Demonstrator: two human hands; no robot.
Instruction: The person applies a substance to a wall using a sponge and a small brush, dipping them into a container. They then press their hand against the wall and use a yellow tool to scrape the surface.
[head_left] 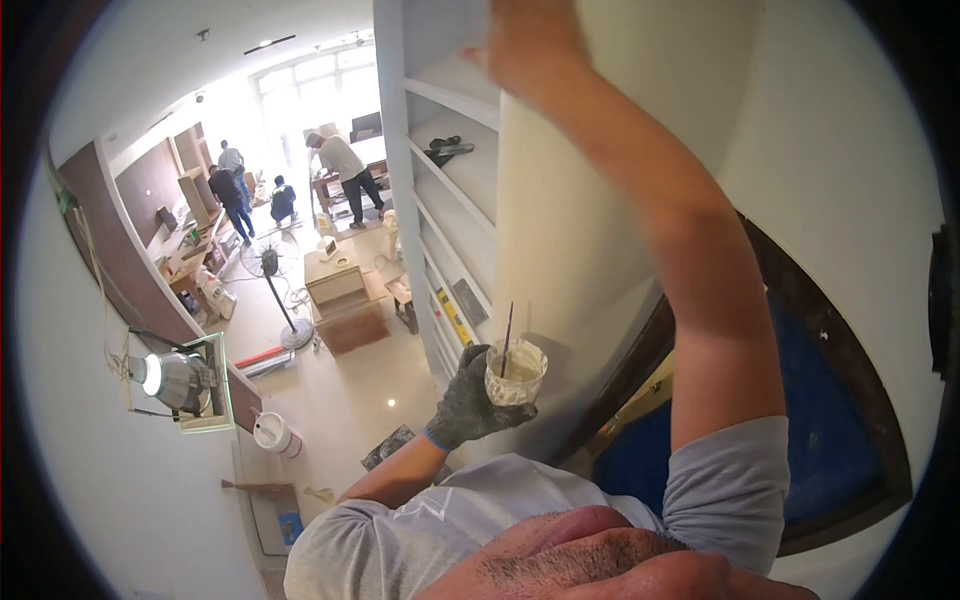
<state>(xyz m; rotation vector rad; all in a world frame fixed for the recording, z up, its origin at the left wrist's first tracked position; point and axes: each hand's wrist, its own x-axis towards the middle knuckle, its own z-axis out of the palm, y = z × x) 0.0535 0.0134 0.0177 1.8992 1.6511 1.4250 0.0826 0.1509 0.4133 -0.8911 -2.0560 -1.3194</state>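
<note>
- The tall white painted panel (560, 230) at the end of the shelving unit looks smooth and evenly pale over all of its visible face; I see no raw patch, seam or streak on it, so I judge the surface work well advanced. What remains near the top of the panel cannot be told, since the hand covers that spot.
- The small clear plastic cup (516, 373), smeared inside with whitish paste, hangs just in front of the lower part of the panel, upright, with a thin dark stick (508, 335) standing in it. How much paste is left inside I cannot tell.
- The left hand (470, 400), in a grey knitted work glove with a blue cuff, is curled round the cup from the side away from the panel, fingers wrapped firmly about its wall. The forearm runs down from it to a grey T-shirt sleeve (380, 530), elbow bent, holding the cup at chest height.
- The bare right hand (525, 45) is raised high against the upper part of the panel, the arm stretched nearly straight up along the panel face. The hand is blurred and partly cut off by the frame; whether it grips anything or presses flat I cannot tell.
- Beside the panel, white shelves (455, 90) carry a dark tool (445, 150).
- Far beyond the panel, several people (340, 175) work on the floor, near a standing fan (272, 265).
- A work lamp (165, 378) is well to the left of the panel.
</note>
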